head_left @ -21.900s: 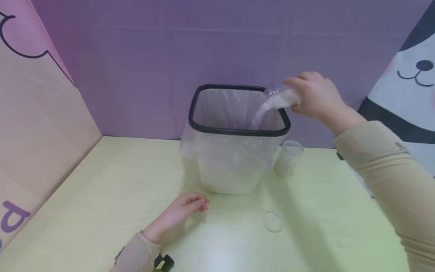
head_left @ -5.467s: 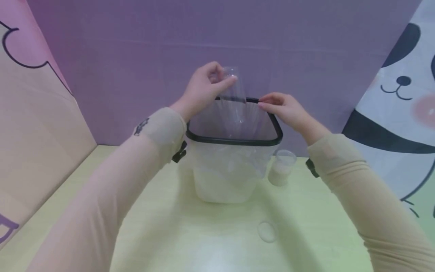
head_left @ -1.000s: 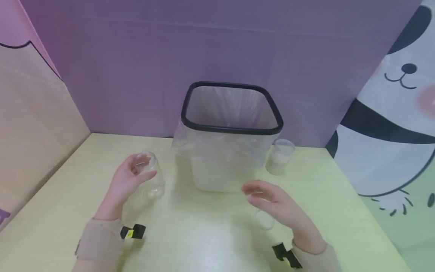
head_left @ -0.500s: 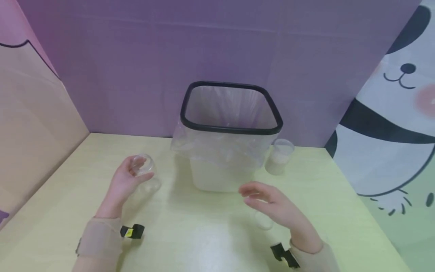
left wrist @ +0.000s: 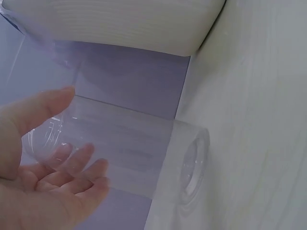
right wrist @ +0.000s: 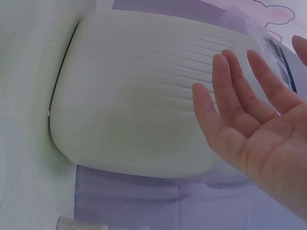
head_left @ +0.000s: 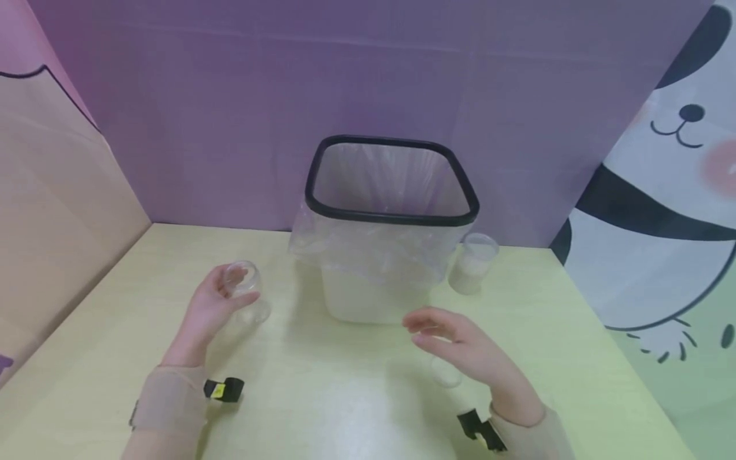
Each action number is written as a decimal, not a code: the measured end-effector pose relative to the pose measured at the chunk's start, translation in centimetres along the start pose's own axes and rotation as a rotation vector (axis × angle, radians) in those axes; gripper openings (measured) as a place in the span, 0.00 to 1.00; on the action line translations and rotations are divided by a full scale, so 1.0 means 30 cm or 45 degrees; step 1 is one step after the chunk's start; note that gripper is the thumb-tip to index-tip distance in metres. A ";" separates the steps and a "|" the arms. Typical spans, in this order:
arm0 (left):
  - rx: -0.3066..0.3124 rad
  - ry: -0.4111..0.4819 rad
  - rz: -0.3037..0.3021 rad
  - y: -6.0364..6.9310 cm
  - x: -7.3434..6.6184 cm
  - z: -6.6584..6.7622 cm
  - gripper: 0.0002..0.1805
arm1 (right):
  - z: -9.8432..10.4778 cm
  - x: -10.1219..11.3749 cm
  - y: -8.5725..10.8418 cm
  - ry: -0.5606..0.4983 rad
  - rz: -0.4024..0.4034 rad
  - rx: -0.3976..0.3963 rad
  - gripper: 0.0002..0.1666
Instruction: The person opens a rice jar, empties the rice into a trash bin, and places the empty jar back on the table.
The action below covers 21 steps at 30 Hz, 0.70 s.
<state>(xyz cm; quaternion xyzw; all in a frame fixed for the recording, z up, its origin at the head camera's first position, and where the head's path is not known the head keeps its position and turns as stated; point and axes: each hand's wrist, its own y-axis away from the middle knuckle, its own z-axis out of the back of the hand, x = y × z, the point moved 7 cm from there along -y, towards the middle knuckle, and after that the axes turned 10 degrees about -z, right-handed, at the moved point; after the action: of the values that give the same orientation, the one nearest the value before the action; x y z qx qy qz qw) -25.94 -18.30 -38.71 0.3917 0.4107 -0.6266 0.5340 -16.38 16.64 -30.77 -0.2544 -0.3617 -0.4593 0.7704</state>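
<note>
In the head view my left hand (head_left: 215, 303) holds a clear plastic jar (head_left: 252, 312) loosely, thumb on its near side and fingers curled at its far side. The left wrist view shows the jar's base (left wrist: 196, 167) on the table; no contents are visible. My right hand (head_left: 460, 345) hovers with relaxed fingers in front of the bin and holds nothing. Partly below it lies a round clear lid or ring (head_left: 446, 377). A white bin (head_left: 374, 294) with a black rim and a clear liner stands at the back.
Right of the bin stands another clear container (head_left: 474, 262) with pale contents. The pale table (head_left: 345, 396) meets a purple backdrop (head_left: 230, 128) behind the bin. A panda-print panel (head_left: 632, 268) borders the right side. Both wrists carry black camera mounts.
Earlier my right hand poured white material from a jar into the bin; later my left hand held the jar upended over it. Within the last second the tilted jar came upright on the table.
</note>
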 end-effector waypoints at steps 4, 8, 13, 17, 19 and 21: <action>0.010 -0.006 -0.014 -0.007 0.006 -0.005 0.42 | -0.004 -0.006 -0.002 0.011 -0.013 0.005 0.17; 0.014 0.001 -0.011 -0.009 0.012 -0.008 0.43 | -0.008 -0.009 -0.003 0.021 -0.017 0.017 0.17; 0.022 0.023 -0.015 -0.005 0.008 -0.010 0.44 | -0.011 -0.010 -0.003 0.030 -0.026 0.036 0.17; 0.041 0.019 0.015 -0.003 0.005 -0.012 0.46 | -0.013 -0.010 -0.001 0.032 -0.028 0.043 0.17; 0.056 0.019 0.035 -0.004 0.005 -0.014 0.48 | -0.013 -0.009 0.000 0.031 -0.023 0.041 0.17; 0.065 0.018 0.048 -0.004 0.002 -0.014 0.51 | -0.012 -0.008 0.001 0.034 -0.019 0.039 0.17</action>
<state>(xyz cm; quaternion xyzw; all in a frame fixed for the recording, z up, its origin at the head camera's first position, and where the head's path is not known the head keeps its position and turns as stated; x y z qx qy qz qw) -26.03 -17.92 -38.93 0.4172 0.3910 -0.6240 0.5326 -16.32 16.52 -31.18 -0.2337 -0.3600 -0.4630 0.7755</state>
